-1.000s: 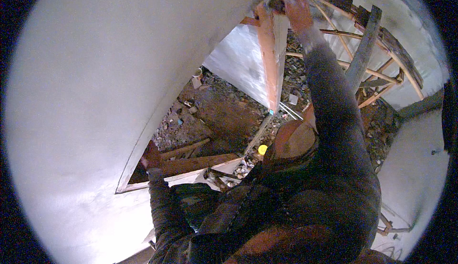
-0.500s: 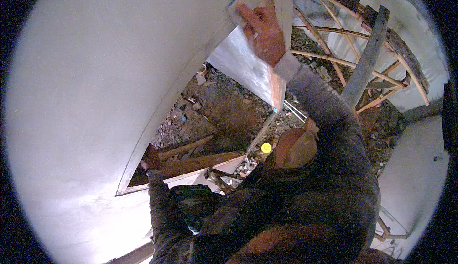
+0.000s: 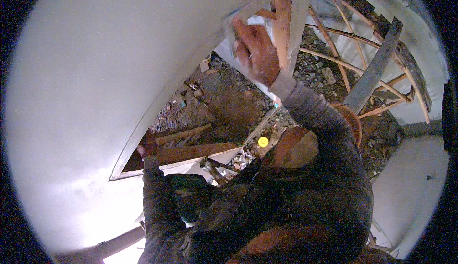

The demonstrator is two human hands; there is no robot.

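Note:
A large white wall point(image 3: 109, 63) has a framed opening point(image 3: 164, 109) cut into it. High on the opening's edge, my right hand point(image 3: 257, 54) presses its fingertips against the white border. Those fingers are smeared by motion, and a small pale-bluish thing at their tips is too blurred to name. At the lower left corner, my left hand point(image 3: 148, 145) closes around the opening's edge, partly in shadow. Past the right hand runs a bare wooden frame piece point(image 3: 283, 30).
Below lies rubble-strewn ground point(image 3: 229, 101) with loose planks point(image 3: 195, 154) and a yellow round thing point(image 3: 263, 142). On the right, a curved scaffold of wooden poles point(image 3: 353, 37) carries a grey board point(image 3: 377, 66). A pale wall point(image 3: 410, 168) stands at the far right.
My right hand has slid slightly down and left along the opening's edge. My left hand keeps its place at the corner. The whole view has shifted a little.

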